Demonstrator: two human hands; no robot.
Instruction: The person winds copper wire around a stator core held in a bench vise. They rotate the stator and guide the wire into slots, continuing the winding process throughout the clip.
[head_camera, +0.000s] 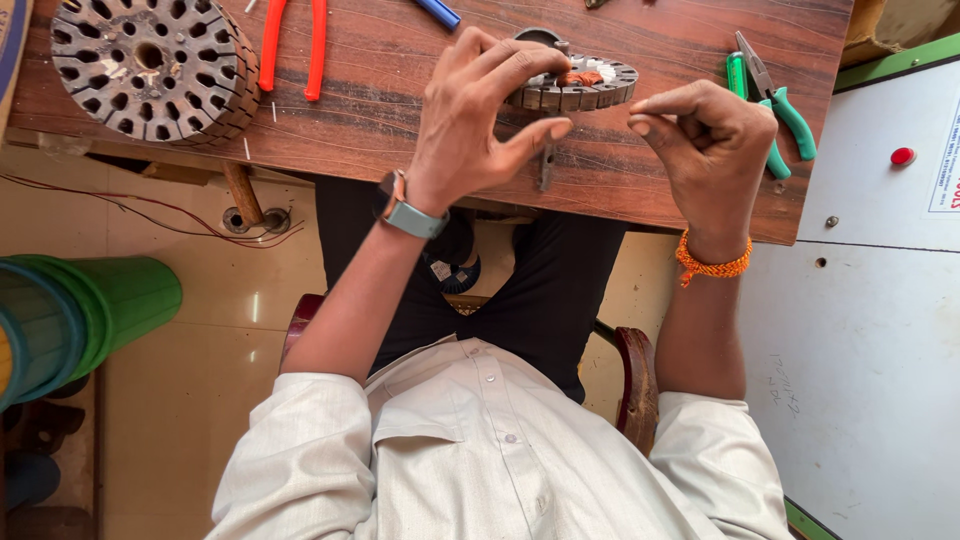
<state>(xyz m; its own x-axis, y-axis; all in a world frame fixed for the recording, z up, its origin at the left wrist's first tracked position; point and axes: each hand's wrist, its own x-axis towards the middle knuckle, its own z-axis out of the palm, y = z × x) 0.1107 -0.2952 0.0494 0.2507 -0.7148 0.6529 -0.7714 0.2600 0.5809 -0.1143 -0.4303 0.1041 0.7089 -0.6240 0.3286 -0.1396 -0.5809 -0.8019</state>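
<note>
A round slotted metal stator core (590, 85) with a patch of copper winding lies on the wooden table (380, 110). My left hand (480, 110), with a watch on its wrist, rests its fingertips on the core's near edge. To the right, my right hand (705, 135) hovers with thumb and forefinger pinched together, seemingly on a thin wire that is too fine to see. An orange thread band circles that wrist.
A larger stack of slotted metal laminations (155, 65) stands at the table's far left. Red-handled pliers (295, 45) lie beside it, green-handled pliers (775, 105) near the right edge. A green bin (80, 320) stands on the floor at left; a white cabinet (870, 300) at right.
</note>
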